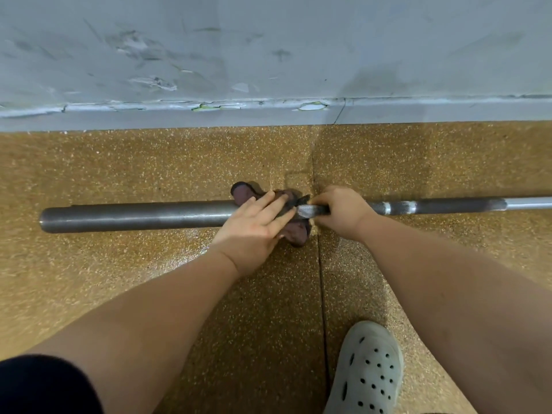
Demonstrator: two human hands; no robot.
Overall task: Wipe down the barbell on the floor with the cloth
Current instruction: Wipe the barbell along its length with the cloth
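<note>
A: Where's the barbell (134, 216)?

B: Flat on the speckled floor (119, 162), running left to right just in front of the grey wall (268, 55). The thick sleeve end points left; the thin shaft runs out of view on the right.

A: And the hands?

B: Close together on the bar. The left hand (254, 225) lies open, fingers flat, pressing the dark cloth (294, 231) onto the bar where sleeve meets shaft. The right hand (340, 212) is wrapped shut around the shaft just beside it, steadying it.

A: So which step?

B: Wiping, I'd judge, at the joint. Next calls for sliding the cloth along the bar under steady pressure while the right hand stops it rolling. A grey clog (367, 369) stands well clear.
</note>
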